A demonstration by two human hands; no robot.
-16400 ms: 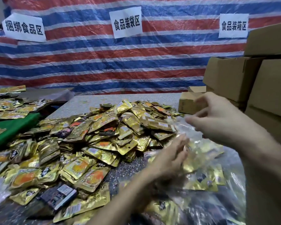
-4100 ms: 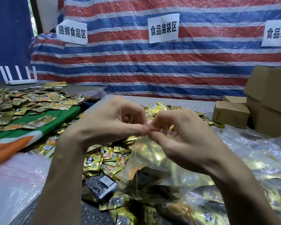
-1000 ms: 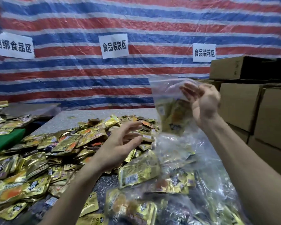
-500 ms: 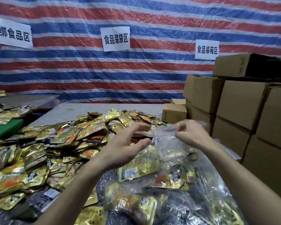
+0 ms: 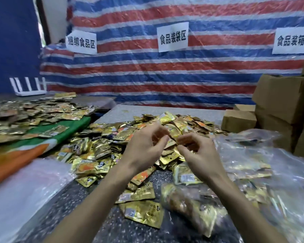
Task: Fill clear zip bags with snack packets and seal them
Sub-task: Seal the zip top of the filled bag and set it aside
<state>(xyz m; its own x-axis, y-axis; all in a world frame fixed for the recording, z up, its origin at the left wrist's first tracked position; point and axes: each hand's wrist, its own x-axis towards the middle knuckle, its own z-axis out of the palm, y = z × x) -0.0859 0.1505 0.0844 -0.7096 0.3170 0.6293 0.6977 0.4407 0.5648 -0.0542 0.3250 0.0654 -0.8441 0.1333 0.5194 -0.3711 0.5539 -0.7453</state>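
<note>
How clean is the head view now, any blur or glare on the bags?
Head view: the filled bag at lower right is smeared by motion blur; left hand and right hand are soft at the fingertips, grip unreadable; white glare on the clear bags at right; centre sign legible, wide lens tilts the left sign.

Speckled table (image 5: 88, 213) w/ snack packets (image 5: 102, 148) (bags (image 5: 253, 163) right)
</note>
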